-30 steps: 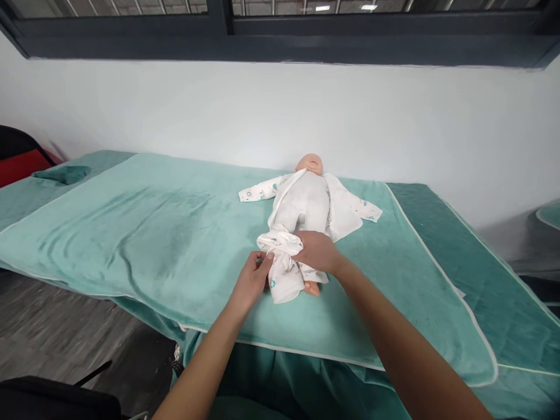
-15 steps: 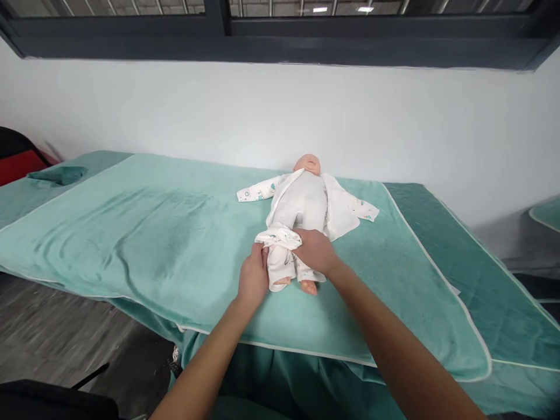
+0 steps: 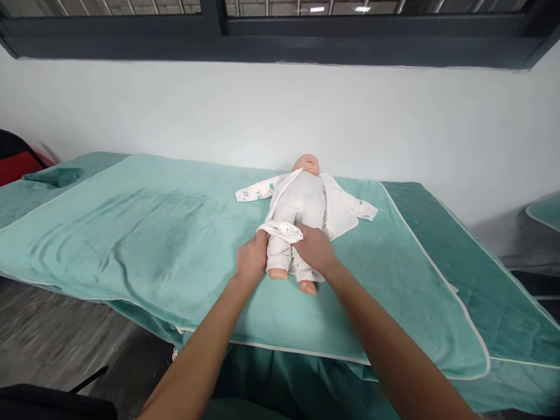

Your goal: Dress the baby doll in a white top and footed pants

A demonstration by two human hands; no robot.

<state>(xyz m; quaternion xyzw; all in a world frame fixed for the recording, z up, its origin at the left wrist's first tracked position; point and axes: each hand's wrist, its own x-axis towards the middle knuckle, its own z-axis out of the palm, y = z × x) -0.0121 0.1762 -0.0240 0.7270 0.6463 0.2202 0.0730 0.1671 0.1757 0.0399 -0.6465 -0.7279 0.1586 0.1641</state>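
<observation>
A baby doll (image 3: 306, 195) lies on its back with its head toward the wall and its feet toward me. Its white printed jacket (image 3: 341, 213) hangs open at the front, with both sleeves spread outward. White patterned baby trousers (image 3: 280, 251) cover its lower legs, and their waistband is bunched around the knees. My left hand (image 3: 252, 255) is closed on the left edge of that waistband. Opposite it, my right hand (image 3: 314, 248) grips the waistband's right side, fingertips partly hidden in the cloth. Both doll feet stick out of the trouser cuffs.
Under the doll is a light green blanket (image 3: 153, 233) on a bed with a darker green cover (image 3: 472, 262). A white wall (image 3: 219, 111) and a dark window frame (image 3: 350, 44) stand behind. A red and black item (image 3: 17, 163) sits at far left.
Both hands have drawn the trousers slightly up the doll's legs. The foot on the left now shows more fully below its cuff, and my left hand has moved up a little.
</observation>
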